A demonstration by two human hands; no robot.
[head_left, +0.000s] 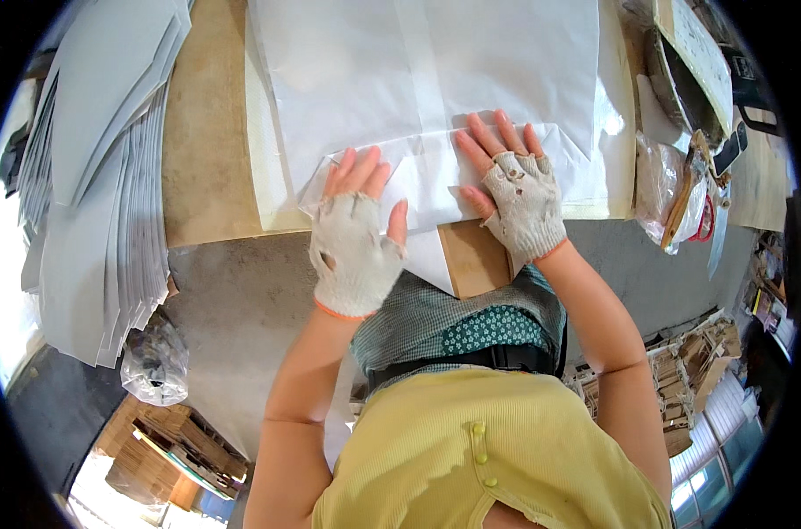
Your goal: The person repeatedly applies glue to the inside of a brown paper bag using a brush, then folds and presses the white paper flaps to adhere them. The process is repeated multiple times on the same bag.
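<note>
Stack of grey cut paper sheets (100,176) far left on the desk (206,159), left hand (356,234) and right hand (515,189), both in fingerless knit gloves, pressed flat, fingers spread, on folded white paper bag (427,88) mid-desk.

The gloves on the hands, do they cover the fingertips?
No, both worn white gloves are fingerless: the bare fingertips of the left hand and the right hand stick out and press flat on the white paper.

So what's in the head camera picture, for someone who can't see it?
Two hands in worn fingerless gloves, left hand and right hand, press flat on a folded white paper sheet on a table. A stack of grey sheets lies to the left.
</note>
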